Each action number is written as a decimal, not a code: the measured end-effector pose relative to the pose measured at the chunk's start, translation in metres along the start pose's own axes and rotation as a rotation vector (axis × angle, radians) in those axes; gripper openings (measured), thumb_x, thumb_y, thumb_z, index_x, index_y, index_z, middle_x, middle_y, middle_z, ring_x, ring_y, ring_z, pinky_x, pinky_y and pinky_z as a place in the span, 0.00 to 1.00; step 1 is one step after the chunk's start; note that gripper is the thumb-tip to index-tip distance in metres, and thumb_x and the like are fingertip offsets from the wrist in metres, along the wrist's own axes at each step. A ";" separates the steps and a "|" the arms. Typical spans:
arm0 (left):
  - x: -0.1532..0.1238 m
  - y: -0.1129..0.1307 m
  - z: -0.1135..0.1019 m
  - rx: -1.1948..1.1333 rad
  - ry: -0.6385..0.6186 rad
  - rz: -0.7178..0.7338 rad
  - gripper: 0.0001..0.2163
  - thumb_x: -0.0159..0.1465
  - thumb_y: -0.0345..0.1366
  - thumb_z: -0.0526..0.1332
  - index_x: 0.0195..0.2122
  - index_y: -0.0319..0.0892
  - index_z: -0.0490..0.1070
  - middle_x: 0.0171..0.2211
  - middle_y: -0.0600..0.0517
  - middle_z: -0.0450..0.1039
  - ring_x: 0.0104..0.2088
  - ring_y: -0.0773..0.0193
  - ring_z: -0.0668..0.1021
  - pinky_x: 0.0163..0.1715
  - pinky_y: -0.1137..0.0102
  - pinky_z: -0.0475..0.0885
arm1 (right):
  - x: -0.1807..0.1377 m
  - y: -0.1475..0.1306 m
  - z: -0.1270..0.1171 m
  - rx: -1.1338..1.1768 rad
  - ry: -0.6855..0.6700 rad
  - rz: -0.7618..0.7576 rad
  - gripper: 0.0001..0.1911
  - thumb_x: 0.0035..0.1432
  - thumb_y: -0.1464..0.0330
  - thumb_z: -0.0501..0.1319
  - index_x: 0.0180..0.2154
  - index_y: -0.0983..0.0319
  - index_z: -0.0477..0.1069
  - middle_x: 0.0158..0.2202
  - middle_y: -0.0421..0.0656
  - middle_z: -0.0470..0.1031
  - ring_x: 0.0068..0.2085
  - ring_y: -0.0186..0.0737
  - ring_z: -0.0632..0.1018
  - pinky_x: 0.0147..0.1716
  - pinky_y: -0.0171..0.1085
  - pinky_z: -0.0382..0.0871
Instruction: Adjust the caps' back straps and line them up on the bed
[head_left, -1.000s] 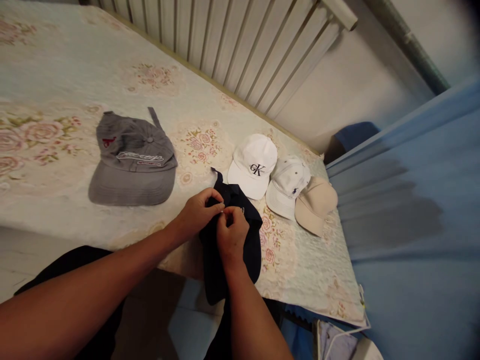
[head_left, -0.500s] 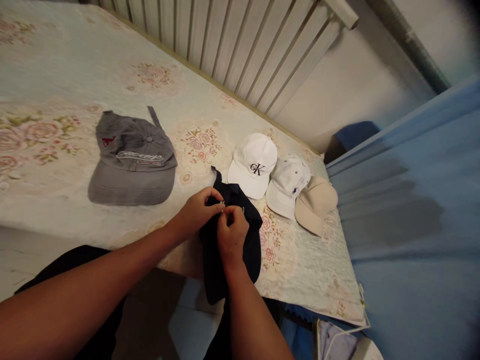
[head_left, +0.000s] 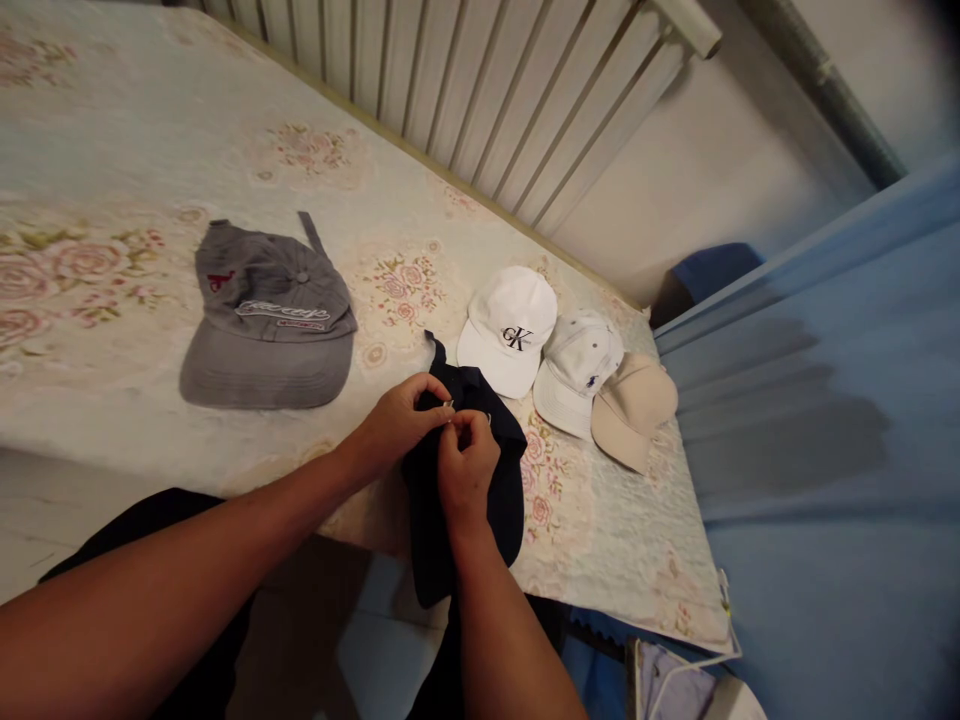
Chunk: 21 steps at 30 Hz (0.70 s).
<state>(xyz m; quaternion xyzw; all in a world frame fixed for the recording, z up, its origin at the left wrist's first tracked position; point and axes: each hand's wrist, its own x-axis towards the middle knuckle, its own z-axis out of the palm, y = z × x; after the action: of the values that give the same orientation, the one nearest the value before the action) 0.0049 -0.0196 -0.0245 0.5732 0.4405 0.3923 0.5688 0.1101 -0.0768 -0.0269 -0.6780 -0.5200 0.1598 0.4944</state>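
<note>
- Black cap (head_left: 508, 490), lower centre of the frame, held in a narrow pinch by left hand (head_left: 405, 420) and right hand (head_left: 469, 467).
- White lettered cap (head_left: 506, 322), just beside it, centre right.
- Beige cap (head_left: 636, 405), farther right.
- Grey cap (head_left: 270, 300), left of centre.

Left hand (head_left: 401, 425), right hand (head_left: 469, 470): bare. Forearms (head_left: 247, 545), behind hands: bare. Legwear (head_left: 216, 672), below left hand: black cloth.

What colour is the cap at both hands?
Very dark, black or deep navy; the cap shows best in the head view.
</note>
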 end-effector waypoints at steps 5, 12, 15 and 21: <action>0.000 0.001 0.002 -0.041 -0.015 0.022 0.06 0.56 0.37 0.62 0.34 0.43 0.70 0.31 0.55 0.70 0.34 0.62 0.72 0.34 0.68 0.66 | 0.000 -0.002 -0.002 0.012 0.013 0.046 0.05 0.57 0.68 0.56 0.29 0.60 0.66 0.25 0.36 0.67 0.28 0.34 0.68 0.29 0.33 0.62; 0.000 0.003 0.006 -0.078 -0.024 -0.006 0.06 0.55 0.38 0.62 0.33 0.43 0.69 0.31 0.54 0.70 0.33 0.63 0.72 0.34 0.68 0.66 | -0.002 -0.005 0.000 0.034 0.085 0.090 0.06 0.59 0.65 0.58 0.33 0.61 0.69 0.26 0.37 0.68 0.28 0.33 0.70 0.29 0.33 0.63; 0.000 0.002 0.006 -0.058 -0.034 0.004 0.08 0.55 0.40 0.62 0.33 0.43 0.69 0.30 0.55 0.70 0.33 0.62 0.72 0.34 0.68 0.67 | -0.003 -0.003 0.001 0.016 0.128 0.075 0.10 0.58 0.66 0.58 0.41 0.62 0.71 0.29 0.38 0.70 0.28 0.33 0.70 0.30 0.33 0.65; -0.001 0.007 0.006 -0.041 -0.043 0.012 0.05 0.58 0.37 0.57 0.32 0.43 0.69 0.30 0.54 0.70 0.34 0.62 0.72 0.36 0.67 0.67 | -0.002 0.000 0.003 0.006 0.192 0.078 0.07 0.57 0.67 0.57 0.37 0.62 0.71 0.31 0.41 0.73 0.30 0.34 0.72 0.32 0.34 0.68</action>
<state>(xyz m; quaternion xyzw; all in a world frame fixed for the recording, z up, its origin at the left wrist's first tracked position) 0.0106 -0.0216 -0.0177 0.5723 0.4167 0.3922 0.5874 0.1077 -0.0770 -0.0289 -0.7085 -0.4429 0.1151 0.5373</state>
